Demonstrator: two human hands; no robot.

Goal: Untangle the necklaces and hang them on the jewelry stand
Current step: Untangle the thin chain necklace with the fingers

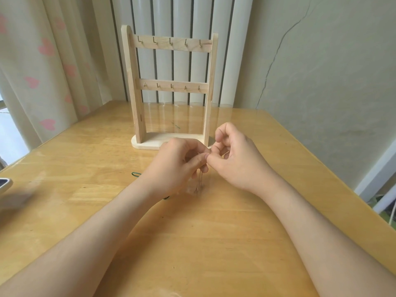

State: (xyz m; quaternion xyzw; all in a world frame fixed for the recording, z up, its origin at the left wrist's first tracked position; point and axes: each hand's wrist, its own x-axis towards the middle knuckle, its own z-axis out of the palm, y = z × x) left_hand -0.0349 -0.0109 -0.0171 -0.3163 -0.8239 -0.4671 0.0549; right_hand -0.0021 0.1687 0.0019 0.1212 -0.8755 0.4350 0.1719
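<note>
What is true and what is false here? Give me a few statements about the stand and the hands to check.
1. The jewelry stand has two bars of hooks. True.
2. A necklace hangs from its top bar. False: every hook is bare.
3. The left hand and the right hand both pinch a thin chain. True.
4. The stand lies flat on its side. False: it stands upright on the table.

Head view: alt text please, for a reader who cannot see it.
The left hand and right hand pinch a thin silvery necklace chain above a glossy wooden table. Behind them stands a pale wooden jewelry stand, its two rows of small hooks all bare.
</note>
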